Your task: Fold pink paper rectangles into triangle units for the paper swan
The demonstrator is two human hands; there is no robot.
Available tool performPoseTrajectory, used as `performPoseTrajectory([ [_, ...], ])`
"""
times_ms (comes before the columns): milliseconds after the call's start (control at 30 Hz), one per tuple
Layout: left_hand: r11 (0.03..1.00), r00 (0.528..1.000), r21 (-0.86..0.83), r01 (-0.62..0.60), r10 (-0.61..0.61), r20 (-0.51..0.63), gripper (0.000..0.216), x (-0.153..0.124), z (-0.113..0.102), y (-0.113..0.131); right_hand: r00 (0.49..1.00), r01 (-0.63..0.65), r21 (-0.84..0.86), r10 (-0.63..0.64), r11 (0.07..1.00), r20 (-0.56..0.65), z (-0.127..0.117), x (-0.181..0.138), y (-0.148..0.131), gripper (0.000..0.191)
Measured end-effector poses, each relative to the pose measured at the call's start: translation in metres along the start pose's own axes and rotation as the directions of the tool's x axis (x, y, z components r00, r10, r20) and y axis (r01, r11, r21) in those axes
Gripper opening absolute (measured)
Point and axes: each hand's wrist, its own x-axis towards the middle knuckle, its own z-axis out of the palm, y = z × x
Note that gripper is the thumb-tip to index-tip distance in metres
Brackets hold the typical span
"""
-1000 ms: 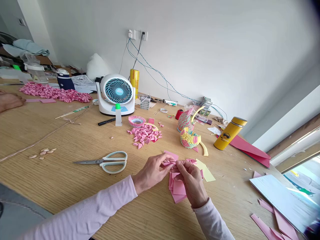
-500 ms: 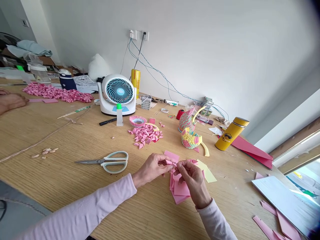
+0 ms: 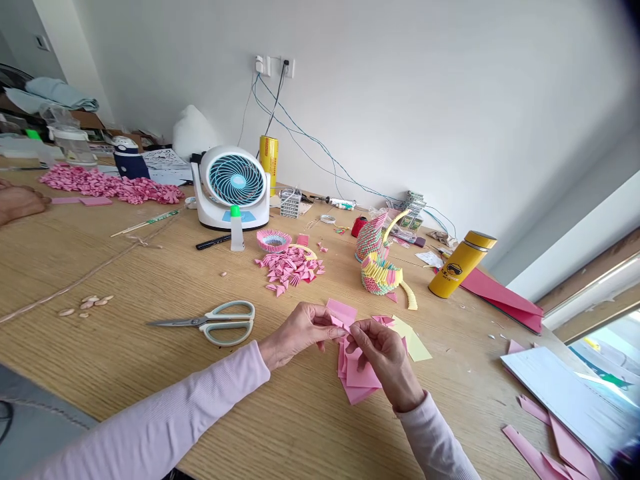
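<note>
My left hand and my right hand meet over the wooden table, both pinching one small folded pink paper piece between fingertips. Under my right hand lies a loose stack of pink paper rectangles, with a pale yellow sheet beside it. A heap of folded pink triangles sits further back. Scissors with pale green handles lie left of my left hand.
A small desk fan, glue bottle, black pen, pink paper ring, two paper models, yellow flask stand behind. Pink strips and a white sheet lie right. Another person's hand rests far left by a pink pile.
Both hands stay together on the small pink piece, with fingers shifting slightly as they work the fold. Nothing else on the table has moved.
</note>
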Motion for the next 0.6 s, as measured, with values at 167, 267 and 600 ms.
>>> performPoseTrajectory([
  [167, 0.999, 1.000, 0.030, -0.009, 0.009, 0.006, 0.031, -0.0006, 0.0004, -0.0011, 1.000, 0.006, -0.037, -0.006, 0.999, 0.006, 0.0009, -0.0011, -0.0002, 0.038],
  [267, 0.999, 1.000, 0.039, -0.015, 0.015, 0.018, 0.031, -0.0003, 0.0008, -0.0029, 1.000, 0.011, -0.053, -0.011, 0.999, 0.004, 0.0013, -0.0019, 0.0008, 0.037],
  [600, 0.999, 0.995, -0.008, 0.032, -0.031, 0.093, 0.031, -0.0033, 0.0015, 0.0031, 0.999, 0.048, -0.114, -0.046, 0.992, 0.016, -0.0022, -0.0003, 0.0079, 0.035],
])
